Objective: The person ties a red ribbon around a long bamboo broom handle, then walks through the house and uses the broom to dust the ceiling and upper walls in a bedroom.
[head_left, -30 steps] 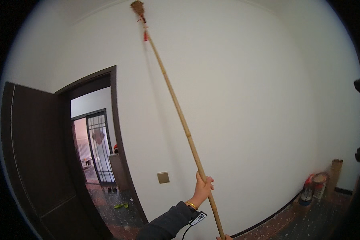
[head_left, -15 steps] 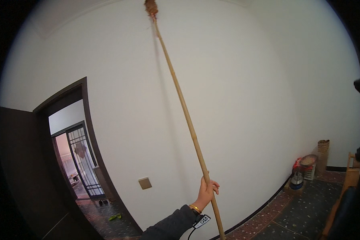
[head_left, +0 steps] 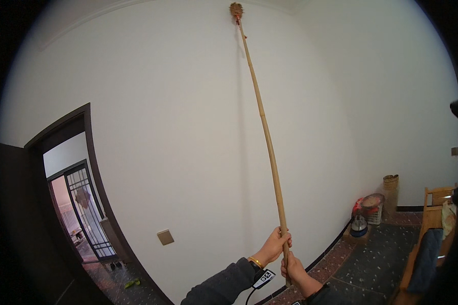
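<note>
A long bamboo-handled duster [head_left: 268, 137] rises from my hands toward the top of the white wall. Its bushy brown head [head_left: 236, 10], tied on with something red, is up by the ceiling edge and looks close to the wall; whether it touches, I cannot tell. My left hand [head_left: 275, 246] wraps round the pole, a gold bangle at its wrist. Just below it, my right hand [head_left: 296, 274] grips the lower end of the same pole.
A doorway with a dark frame [head_left: 97, 193] opens at left, green slippers [head_left: 132, 283] on the floor beyond. On the wall is a switch plate [head_left: 165, 237]. In the right corner stand a basket [head_left: 373, 209], a kettle-like pot [head_left: 359, 224] and a rolled mat [head_left: 390, 193], near a wooden bench [head_left: 428, 218].
The duster's head has shifted right along the upper wall and the pole stands steeper. My right hand has come into view, holding the pole below my left. The view has turned rightward.
</note>
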Demonstrator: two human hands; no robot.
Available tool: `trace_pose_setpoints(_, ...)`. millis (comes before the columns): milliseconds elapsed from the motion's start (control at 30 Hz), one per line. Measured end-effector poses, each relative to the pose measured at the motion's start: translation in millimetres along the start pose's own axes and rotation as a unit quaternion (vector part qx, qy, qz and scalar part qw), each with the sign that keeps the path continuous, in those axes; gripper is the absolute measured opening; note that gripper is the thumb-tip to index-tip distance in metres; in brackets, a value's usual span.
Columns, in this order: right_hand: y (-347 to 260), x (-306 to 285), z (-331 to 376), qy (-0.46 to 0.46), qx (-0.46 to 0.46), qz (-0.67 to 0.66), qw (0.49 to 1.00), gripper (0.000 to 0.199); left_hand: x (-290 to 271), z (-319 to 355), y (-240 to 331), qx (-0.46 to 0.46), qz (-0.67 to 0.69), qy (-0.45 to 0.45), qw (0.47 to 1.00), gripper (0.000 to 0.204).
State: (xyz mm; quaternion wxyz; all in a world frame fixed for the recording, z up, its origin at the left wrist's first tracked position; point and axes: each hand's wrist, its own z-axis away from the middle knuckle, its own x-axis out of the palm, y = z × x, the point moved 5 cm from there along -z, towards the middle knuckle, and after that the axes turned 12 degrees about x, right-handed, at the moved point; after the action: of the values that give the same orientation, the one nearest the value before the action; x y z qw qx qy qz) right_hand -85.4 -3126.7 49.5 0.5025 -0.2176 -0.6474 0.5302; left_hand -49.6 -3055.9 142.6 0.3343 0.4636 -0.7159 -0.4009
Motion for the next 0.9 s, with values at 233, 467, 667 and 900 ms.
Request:
trace_pose_setpoints(233,11,32,13,-0.086,0.049,-0.071,0.993,0.058,2,32,-1,-0.063,-0.005,0.064,0.996,0.023)
trace_pose_setpoints(467,49,40,28,-0.051,0.078,-0.099,0.991,0.059,11,74,-11,-0.021,-0.107,0.140,0.984,0.023)
trace_pose_setpoints(667,51,9,30,0.088,0.014,0.022,0.996,0.063,31,71,-24,-0.002,-0.068,0.142,0.988,0.028)
trace_pose_setpoints(900,25,-29,44,0.167,-0.081,0.144,0.972,0.066,55,54,-42,0.028,-0.054,0.172,0.983,0.036)
